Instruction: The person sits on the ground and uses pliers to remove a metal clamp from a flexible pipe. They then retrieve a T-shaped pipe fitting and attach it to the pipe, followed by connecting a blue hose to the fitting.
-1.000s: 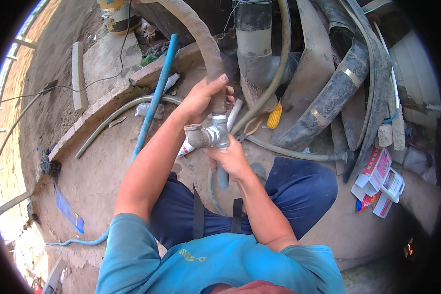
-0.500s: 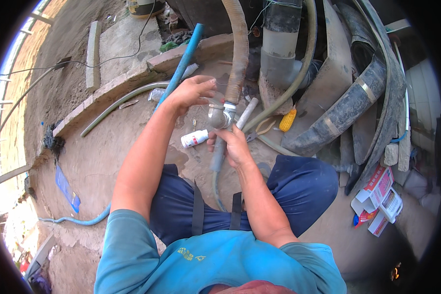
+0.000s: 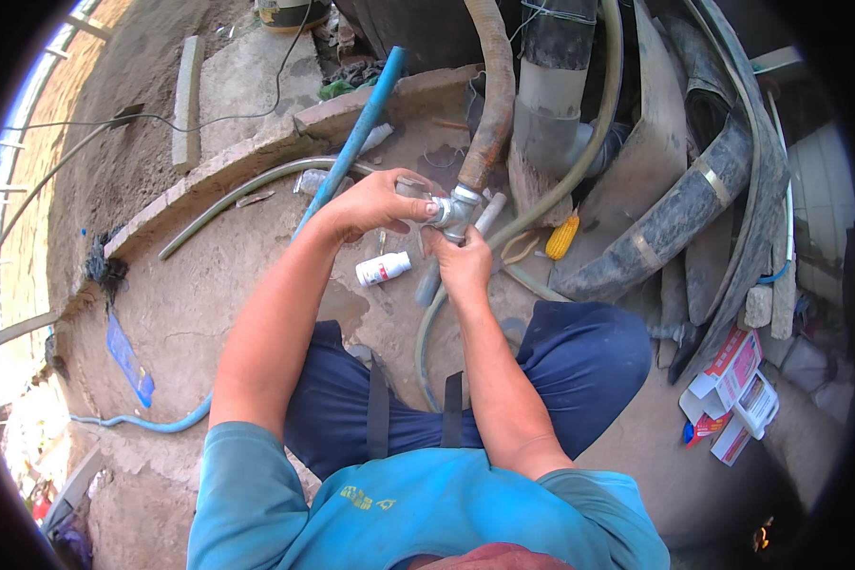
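Note:
My left hand [image 3: 394,201] is closed around the side branch of a grey metal tee fitting [image 3: 456,209], thumb pressed on it. Just below the tee, my right hand [image 3: 461,256] grips the fitting's lower end, where a short grey pipe [image 3: 428,283] hangs down. A brownish ribbed hose [image 3: 491,119] runs up from the tee's top. A white bottle [image 3: 381,268] with a red label lies beneath my left hand, and a light pipe piece [image 3: 489,217] lies just right of the fitting.
A blue pipe [image 3: 356,133] leans at the left of my hands, along a low concrete edge [image 3: 180,199]. Large dark pipes [image 3: 674,214], a thick hose [image 3: 598,142], a yellow corn cob [image 3: 561,237] and printed cartons [image 3: 727,380] lie to the right. A grey hose [image 3: 209,218] curves across the floor.
My left hand let go of the ribbed hose, opened, and came down onto the tee's branch. My right hand stays below the fitting. The scene has shifted right and up in view.

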Demonstrator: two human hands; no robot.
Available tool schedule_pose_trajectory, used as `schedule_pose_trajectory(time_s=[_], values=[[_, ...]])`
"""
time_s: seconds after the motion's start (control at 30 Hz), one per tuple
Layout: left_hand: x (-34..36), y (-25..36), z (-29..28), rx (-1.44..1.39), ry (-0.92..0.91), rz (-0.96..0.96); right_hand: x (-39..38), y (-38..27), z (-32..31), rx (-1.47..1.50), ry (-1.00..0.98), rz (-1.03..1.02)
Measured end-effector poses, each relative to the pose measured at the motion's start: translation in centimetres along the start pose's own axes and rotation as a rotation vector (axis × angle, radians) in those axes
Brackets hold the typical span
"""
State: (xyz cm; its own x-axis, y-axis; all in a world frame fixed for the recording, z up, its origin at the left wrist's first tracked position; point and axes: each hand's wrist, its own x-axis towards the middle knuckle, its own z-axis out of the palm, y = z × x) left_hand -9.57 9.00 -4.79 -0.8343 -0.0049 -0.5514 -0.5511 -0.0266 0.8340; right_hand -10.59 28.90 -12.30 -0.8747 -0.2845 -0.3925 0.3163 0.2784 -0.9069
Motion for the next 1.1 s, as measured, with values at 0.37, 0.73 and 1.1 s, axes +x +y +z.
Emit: schedule_pose_trajectory(time_s=[0.37,0.73,1.1], values=[[0.4,-1.5,-1.3,0.100,0.143,0.009,2.3,1.4,1.0,0.477,-0.371,0.283],[1.1,-4.3,-1.4,0.209,0.229,0.082,3.8,3.2,2.6,0.519,-0.324,0.334],[1.5,-9.8,-8.0,0.432,0.351,-0.045,6.8,5.8,2.6,0.543,-0.303,0.331]])
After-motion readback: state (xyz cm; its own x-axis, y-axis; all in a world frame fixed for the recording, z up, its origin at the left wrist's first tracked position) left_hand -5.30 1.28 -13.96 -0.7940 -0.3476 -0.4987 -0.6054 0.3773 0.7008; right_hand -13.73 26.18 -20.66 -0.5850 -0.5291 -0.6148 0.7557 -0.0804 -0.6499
